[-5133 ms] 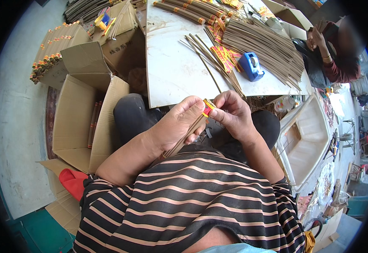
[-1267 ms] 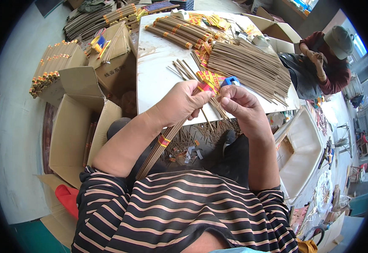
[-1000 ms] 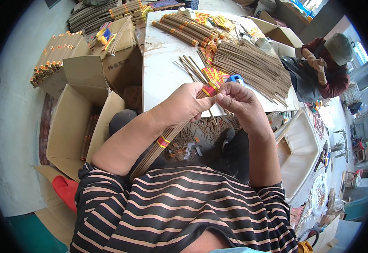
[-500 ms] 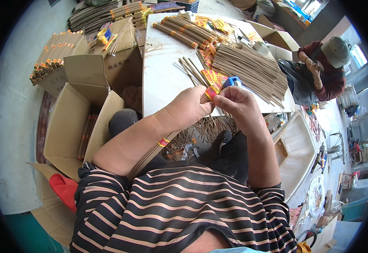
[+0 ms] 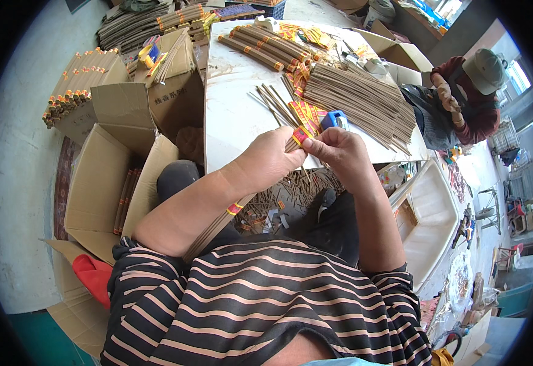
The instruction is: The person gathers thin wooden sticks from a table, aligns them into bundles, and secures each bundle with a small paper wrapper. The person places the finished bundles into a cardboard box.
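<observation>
My left hand [image 5: 271,160] grips a long bundle of brown incense sticks [image 5: 222,218] that runs under my left forearm toward my chest. A red and yellow paper band [image 5: 300,136] sits at the bundle's upper end, and my right hand [image 5: 338,151] pinches it with thumb and fingers. A second band [image 5: 235,208] circles the bundle lower down. Both hands hover over the near edge of the white table [image 5: 233,116]. Loose sticks [image 5: 275,104] and a stack of red and yellow labels [image 5: 308,116] lie just beyond my hands, beside a blue tape dispenser [image 5: 333,119].
A big heap of loose sticks [image 5: 364,104] covers the table's right side, banded bundles [image 5: 260,46] lie at its far end. Open cardboard boxes [image 5: 105,183] stand to my left, one with bundles [image 5: 77,85] on top. A seated person [image 5: 462,91] works at the far right. A white tray [image 5: 428,219] lies on the floor.
My hands have dropped slightly toward the table's near edge, still working the band at the bundle's upper end. The bundle stays in my left hand throughout.
</observation>
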A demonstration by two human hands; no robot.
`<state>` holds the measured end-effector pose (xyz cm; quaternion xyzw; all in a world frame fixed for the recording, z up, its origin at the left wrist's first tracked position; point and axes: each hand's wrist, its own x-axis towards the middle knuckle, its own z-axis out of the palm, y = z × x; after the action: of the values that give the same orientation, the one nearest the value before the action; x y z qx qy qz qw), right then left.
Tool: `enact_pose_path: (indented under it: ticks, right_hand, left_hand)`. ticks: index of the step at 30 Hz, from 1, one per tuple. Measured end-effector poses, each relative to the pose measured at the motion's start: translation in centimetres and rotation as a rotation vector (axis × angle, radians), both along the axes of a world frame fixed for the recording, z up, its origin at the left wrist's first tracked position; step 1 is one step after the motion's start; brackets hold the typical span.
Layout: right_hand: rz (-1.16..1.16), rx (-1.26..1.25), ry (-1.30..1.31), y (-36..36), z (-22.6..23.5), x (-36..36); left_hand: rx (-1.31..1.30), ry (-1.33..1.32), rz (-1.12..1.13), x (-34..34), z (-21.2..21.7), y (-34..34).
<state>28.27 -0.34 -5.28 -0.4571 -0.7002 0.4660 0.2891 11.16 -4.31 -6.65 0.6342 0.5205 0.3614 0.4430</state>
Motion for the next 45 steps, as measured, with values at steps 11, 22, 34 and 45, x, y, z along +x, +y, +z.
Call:
enact_pose_path:
  ticks: [11,22,34,45]
  right_hand:
    - [0.05,0.085,-0.026,0.3,0.3,-0.2]
    - [0.191,0.124,0.127,0.7,0.0,0.0]
    - [0.144,-0.192,0.452,-0.6,-2.9,0.2]
    - [0.159,-0.252,0.666,-0.7,-3.6,-0.5]
  left_hand:
    - [-0.318,-0.438,-0.142,-1.0,1.2,-0.8]
    - [-0.478,-0.793,-0.172,-0.9,0.5,-1.2]
    - [-0.474,-0.951,-0.178,-1.8,-0.1,-0.9]
    - [-0.515,-1.033,-0.24,-1.6,-0.7,-0.9]
